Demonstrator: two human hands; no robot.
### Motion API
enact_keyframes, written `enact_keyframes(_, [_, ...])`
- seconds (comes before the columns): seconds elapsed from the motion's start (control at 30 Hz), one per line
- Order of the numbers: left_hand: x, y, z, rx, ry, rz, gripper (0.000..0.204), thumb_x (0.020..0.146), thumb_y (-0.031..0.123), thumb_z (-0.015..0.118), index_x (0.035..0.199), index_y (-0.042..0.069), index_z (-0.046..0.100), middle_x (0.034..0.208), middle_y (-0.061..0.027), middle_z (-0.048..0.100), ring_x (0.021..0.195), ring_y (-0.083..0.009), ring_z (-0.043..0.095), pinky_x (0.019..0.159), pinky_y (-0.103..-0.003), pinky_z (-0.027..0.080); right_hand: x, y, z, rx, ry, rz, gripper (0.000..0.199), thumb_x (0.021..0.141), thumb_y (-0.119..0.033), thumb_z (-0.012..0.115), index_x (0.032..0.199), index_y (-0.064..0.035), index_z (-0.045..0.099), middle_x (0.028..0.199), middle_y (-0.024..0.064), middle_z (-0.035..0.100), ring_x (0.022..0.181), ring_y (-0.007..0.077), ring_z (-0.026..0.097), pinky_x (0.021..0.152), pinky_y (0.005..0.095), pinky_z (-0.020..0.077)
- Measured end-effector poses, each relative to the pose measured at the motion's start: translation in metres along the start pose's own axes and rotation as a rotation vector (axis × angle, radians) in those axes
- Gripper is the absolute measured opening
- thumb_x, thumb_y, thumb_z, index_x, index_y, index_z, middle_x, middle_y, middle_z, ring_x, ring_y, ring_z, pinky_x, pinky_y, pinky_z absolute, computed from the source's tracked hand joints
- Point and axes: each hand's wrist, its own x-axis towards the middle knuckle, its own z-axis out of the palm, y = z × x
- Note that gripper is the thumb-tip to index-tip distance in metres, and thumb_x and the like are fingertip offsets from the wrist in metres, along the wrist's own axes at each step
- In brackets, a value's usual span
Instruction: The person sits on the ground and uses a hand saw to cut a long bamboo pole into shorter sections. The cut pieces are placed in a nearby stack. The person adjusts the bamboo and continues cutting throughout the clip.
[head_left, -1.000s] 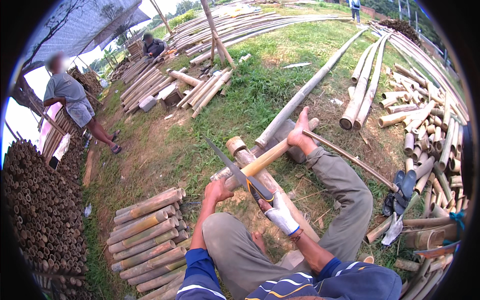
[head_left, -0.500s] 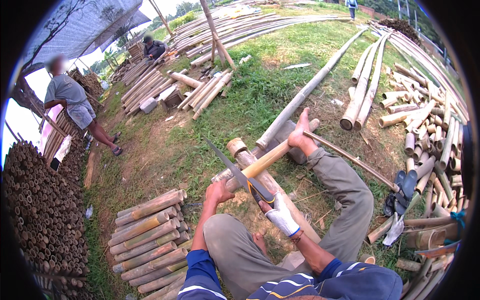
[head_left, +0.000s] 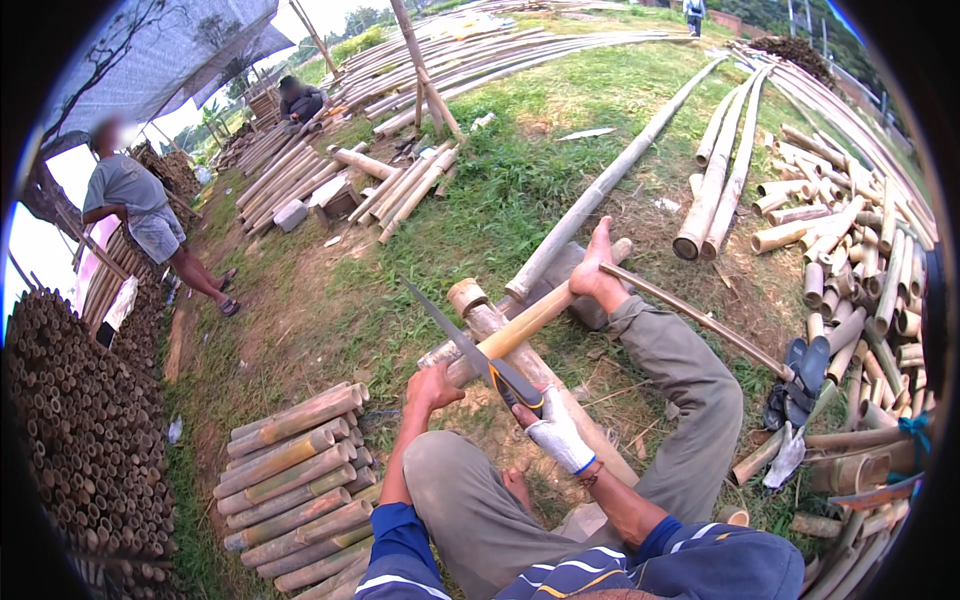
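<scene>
My bare left hand (head_left: 432, 390) is closed around the near end of a yellowish bamboo pole (head_left: 540, 313). My right hand (head_left: 562, 436), in a white glove, grips the black and yellow handle of a hand saw (head_left: 447, 322). The saw's blade lies across the pole just beyond my left hand, its tip pointing far left. Whether the teeth have cut in cannot be made out. Under the pole runs a thicker bamboo log (head_left: 575, 405) with a ringed far end. My bare foot (head_left: 598, 268) presses on the pole's far part.
Cut bamboo pieces (head_left: 300, 480) are stacked at my left, beside a tall pile of bamboo (head_left: 85, 430). More short pieces (head_left: 840, 230) and dark sandals (head_left: 797, 385) lie at right. Long poles (head_left: 625, 180) stretch ahead over grass. A person (head_left: 135, 205) stands at left; another sits farther back.
The whole view has shifted slightly to the left. Both hands keep their grips, and the saw stays at about the same place across the pole.
</scene>
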Motion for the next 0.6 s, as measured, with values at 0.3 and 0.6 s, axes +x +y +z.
enact_keyframes(0.3, [0.003, 0.002, -0.002, 0.013, -0.008, -0.014, 0.077, 0.068, 0.044, 0.086, 0.133, 0.008, 0.067, 0.120, -0.0223, 0.077, 0.114, -0.0392, 0.073, 0.102, -0.049, 0.057, 0.000, -0.008, -0.006, -0.049, -0.026, 0.088, 0.049, 0.099, -0.028, 0.079, 0.136, -0.0078, 0.055, 0.110, 0.0056, 0.069, 0.094, 0.0120, 0.066, 0.081, 0.0325, 0.0566])
enact_keyframes(0.6, [0.001, -0.004, 0.005, 0.036, 0.035, -0.016, 0.087, 0.064, 0.043, 0.089, 0.139, 0.007, 0.067, 0.119, -0.0231, 0.077, 0.111, -0.0390, 0.075, 0.100, -0.047, 0.058, -0.004, -0.048, -0.013, -0.166, -0.149, 0.078, 0.055, 0.102, -0.040, 0.074, 0.140, -0.0050, 0.053, 0.119, 0.0143, 0.067, 0.113, 0.0229, 0.065, 0.098, 0.0371, 0.0519])
